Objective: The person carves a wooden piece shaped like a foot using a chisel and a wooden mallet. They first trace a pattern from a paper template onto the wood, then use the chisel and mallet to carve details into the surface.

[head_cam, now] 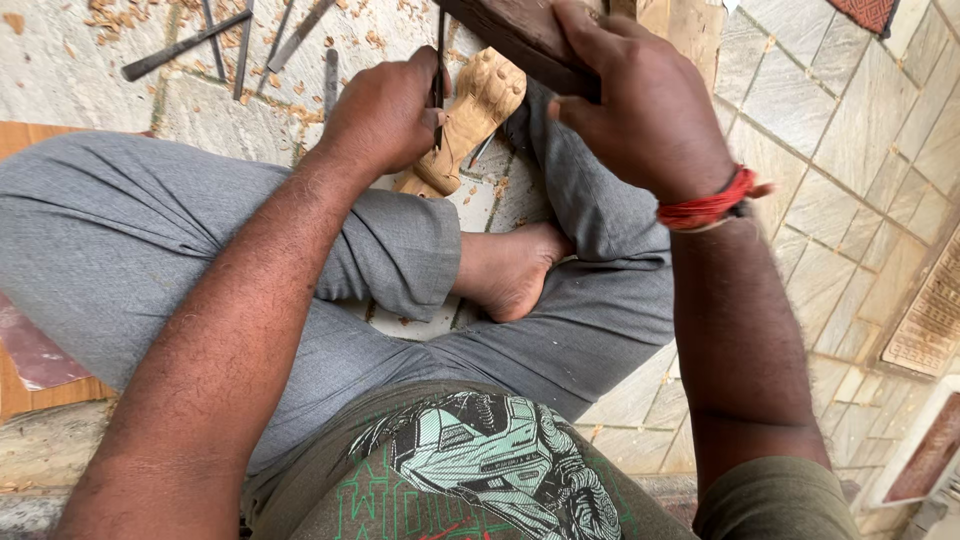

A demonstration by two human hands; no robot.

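My left hand (382,112) is closed around a thin dark metal chisel (440,60), held upright with its tip against a pale carved wooden piece (478,108) on the tiled floor. My right hand (640,105) grips a dark wooden mallet block (515,38) just above the chisel's top end. A red thread band (705,208) circles my right wrist. The carving lies between my crossed legs in grey trousers, partly hidden behind my left hand.
Several metal chisels (190,45) lie on the floor at the upper left among wood shavings (115,15). A wooden board (20,140) sits under my left knee. A carved panel (935,315) leans at the right edge. My bare foot (510,270) rests in the middle.
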